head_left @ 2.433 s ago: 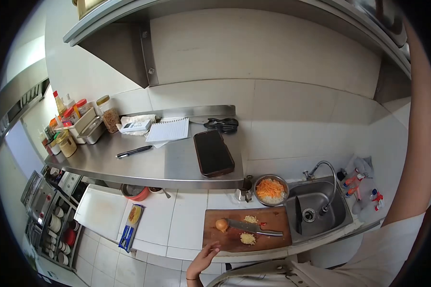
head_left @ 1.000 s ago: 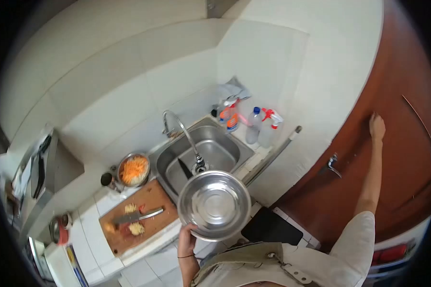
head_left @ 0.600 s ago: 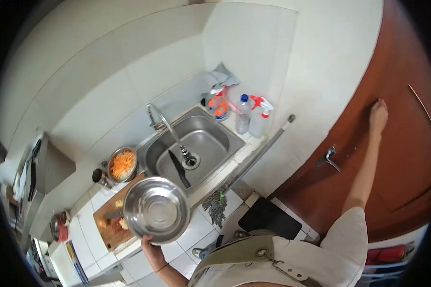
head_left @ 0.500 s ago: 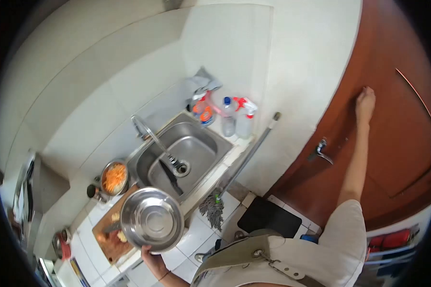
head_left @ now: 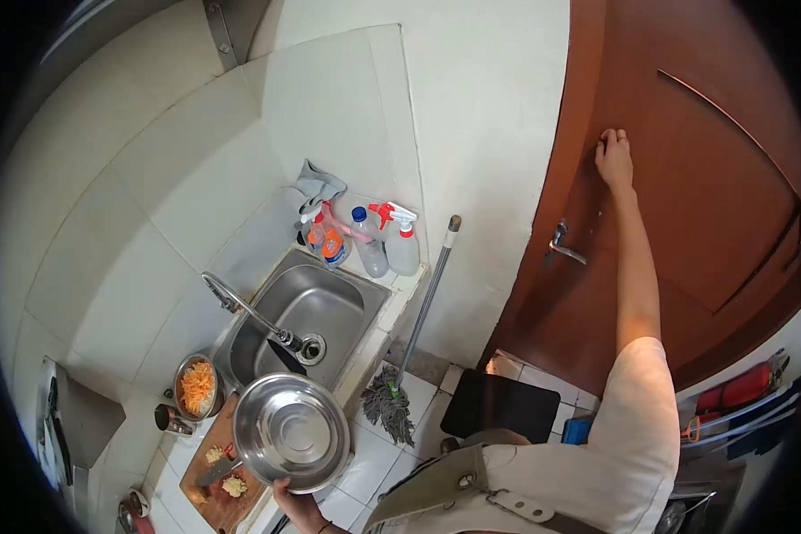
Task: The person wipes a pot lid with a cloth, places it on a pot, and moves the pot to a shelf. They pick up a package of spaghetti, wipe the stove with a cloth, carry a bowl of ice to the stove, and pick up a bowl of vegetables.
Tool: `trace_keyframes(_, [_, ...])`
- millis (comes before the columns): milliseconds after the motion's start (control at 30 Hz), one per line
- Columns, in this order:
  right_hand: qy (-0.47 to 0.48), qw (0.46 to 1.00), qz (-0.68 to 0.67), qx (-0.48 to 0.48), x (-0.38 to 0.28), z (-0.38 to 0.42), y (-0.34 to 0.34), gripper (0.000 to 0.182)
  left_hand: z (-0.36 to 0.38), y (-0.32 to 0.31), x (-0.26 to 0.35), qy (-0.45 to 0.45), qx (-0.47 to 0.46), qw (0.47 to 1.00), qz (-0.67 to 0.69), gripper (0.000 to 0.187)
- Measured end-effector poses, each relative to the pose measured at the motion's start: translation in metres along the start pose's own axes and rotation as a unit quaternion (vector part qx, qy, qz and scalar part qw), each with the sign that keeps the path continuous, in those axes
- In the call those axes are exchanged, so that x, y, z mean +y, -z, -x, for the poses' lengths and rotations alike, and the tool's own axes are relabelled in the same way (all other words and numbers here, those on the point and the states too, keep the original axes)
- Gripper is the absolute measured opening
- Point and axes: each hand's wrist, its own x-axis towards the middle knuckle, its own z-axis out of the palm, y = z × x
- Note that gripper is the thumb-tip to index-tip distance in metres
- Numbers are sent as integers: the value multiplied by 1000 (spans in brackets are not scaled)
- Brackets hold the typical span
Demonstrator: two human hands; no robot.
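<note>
My left hand grips the near rim of a shiny steel bowl, which is tilted and shows nothing inside. Beneath the bowl lies a wooden cutting board with a knife and small piles of chopped pale food. Well to the right, my right hand is stretched out to the brown door, high above the door's lever handle. Its fingers are curled against the door near the edge, and what they hold, if anything, is hidden.
A steel sink with a faucet stands left of the door. Spray bottles line its far corner. A mop leans on the wall; a black mat lies on the floor. A bowl of shredded orange food sits beside the sink.
The view has swung right, so the sink and door appear further left. My right hand stays up at the door with fingers curled; my left hand still holds the bowl.
</note>
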Motion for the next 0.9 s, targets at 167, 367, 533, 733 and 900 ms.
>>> trace_keyframes(167, [-43,988,58,-135,10,55,-40,45,1,17,0,2,21,1000,-23,49])
trace_keyframes(367, [-159,913,90,-365,54,112,-94,67,-12,59,-9,-11,8,1000,-4,48])
trace_keyframes(533, [-158,895,63,-411,99,93,-141,71,31,1,10,-30,45,998,-12,45])
trace_keyframes(733, [-231,892,-42,-387,135,137,-189,44,35,13,4,-24,81,996,5,47])
trace_keyframes(900, [-348,728,94,-583,123,281,-171,51,32,20,3,4,61,998,-35,42])
